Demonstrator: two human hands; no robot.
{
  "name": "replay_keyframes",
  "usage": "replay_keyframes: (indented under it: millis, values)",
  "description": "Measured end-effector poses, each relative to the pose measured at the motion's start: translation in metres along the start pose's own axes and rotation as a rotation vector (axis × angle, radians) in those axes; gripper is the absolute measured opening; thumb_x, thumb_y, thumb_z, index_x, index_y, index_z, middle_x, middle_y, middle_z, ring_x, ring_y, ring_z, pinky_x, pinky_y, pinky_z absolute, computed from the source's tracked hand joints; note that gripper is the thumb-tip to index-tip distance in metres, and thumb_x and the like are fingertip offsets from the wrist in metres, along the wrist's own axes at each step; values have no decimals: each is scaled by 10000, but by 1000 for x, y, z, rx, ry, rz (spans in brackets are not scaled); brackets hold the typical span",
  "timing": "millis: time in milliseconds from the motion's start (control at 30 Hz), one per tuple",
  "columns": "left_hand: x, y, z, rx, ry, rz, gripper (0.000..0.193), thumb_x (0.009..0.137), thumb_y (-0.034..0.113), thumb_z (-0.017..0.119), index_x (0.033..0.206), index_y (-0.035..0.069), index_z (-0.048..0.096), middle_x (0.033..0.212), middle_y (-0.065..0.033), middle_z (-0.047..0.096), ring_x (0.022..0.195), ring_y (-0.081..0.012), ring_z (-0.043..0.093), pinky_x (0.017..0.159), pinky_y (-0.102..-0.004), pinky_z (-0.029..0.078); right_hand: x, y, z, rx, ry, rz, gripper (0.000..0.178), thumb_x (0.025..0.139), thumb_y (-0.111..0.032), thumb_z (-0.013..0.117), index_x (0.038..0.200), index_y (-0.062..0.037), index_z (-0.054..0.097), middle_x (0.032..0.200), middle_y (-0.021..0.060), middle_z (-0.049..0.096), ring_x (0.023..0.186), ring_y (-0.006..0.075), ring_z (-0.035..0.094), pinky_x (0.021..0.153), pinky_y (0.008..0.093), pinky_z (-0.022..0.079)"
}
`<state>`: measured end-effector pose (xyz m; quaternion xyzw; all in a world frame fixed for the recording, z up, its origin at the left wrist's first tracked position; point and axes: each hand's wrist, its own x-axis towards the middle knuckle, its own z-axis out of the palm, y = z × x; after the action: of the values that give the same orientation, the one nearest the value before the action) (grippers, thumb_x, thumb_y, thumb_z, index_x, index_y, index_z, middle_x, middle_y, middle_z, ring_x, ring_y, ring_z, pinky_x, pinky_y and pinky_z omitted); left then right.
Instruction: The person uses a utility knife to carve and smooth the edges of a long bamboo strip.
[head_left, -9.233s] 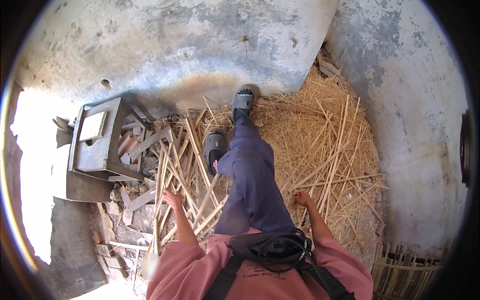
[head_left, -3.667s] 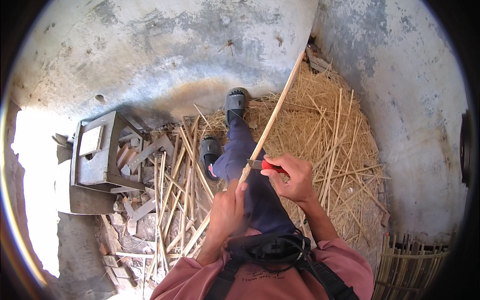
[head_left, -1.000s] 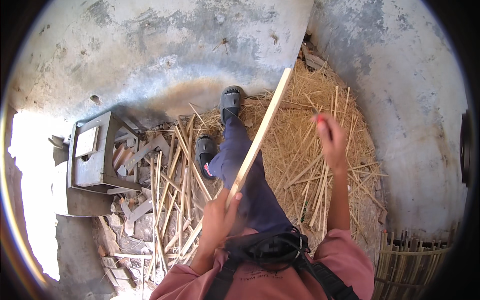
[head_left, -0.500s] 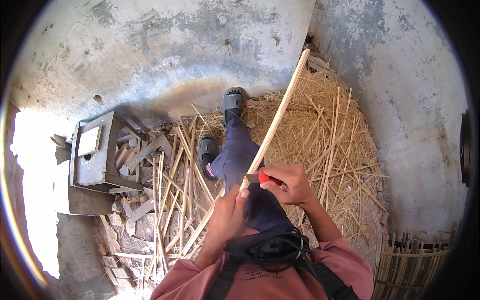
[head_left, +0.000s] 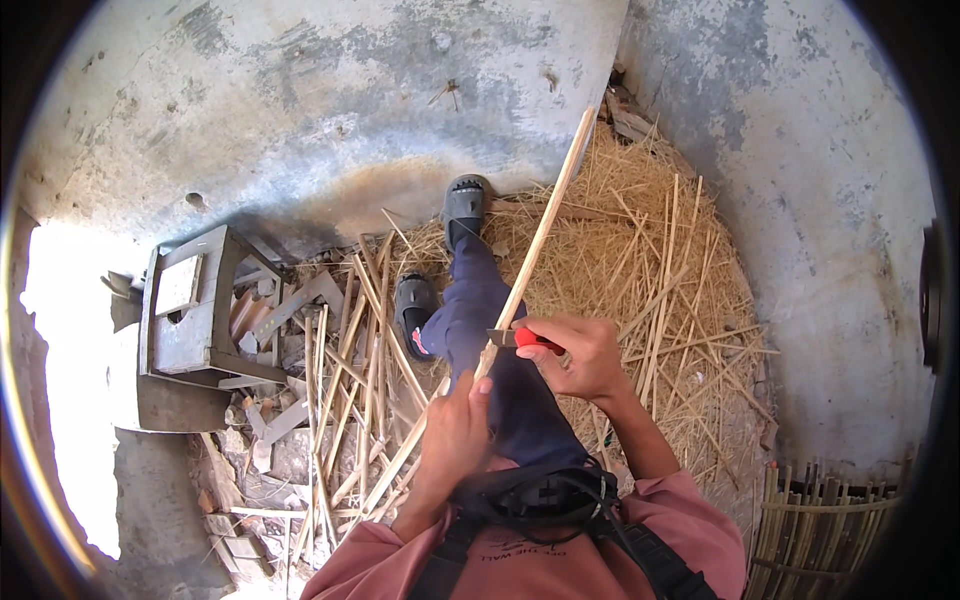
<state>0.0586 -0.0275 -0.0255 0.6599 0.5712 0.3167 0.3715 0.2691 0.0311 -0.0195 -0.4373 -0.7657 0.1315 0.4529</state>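
Observation:
A long pale split bamboo strip (head_left: pixel 545 225) slants from my lap up toward the wall corner. My left hand (head_left: pixel 458 418) is closed around its lower end, thumb laid along the strip. In my right hand (head_left: pixel 585 357) is a knife (head_left: pixel 537 341) with a red handle, gripped in closed fingers. Its short dark blade lies across the strip, a little above my left hand. Just below the blade the wood looks rough and notched. My dark trousers (head_left: pixel 480 310) are beneath the strip.
Loose bamboo strips (head_left: pixel 345 400) lie left of my legs, beside a wooden stool (head_left: pixel 190 310) and scraps. Straw-like shavings (head_left: pixel 620 240) cover the floor ahead and right. Grey walls (head_left: pixel 330 100) close in the space. A slatted bamboo panel (head_left: pixel 820 530) stands at lower right.
The knife and my right hand have slid slightly up the strip, away from my left hand. The strip's far end has swung a little left and down.

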Motion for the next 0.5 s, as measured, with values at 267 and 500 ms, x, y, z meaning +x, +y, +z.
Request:
replay_keyframes:
  millis: [267,500]
  values:
    - [-21,-6,0,117,-110,-42,325,1109,300,456,1028,6,570,733,-286,619,674,-520,621,587,-595,459,22,50,-21,-106,348,238,341,987,-353,710,1071,-30,777,729,24,703,535,152,611,480,318,444]
    - [-30,-23,-5,4,-69,-90,361,1098,294,508,935,-17,590,645,-252,555,604,-476,577,572,-523,400,60,146,-108,-234,451,493,461,1056,-412,605,1259,-22,742,734,-4,620,606,78,435,542,282,303]
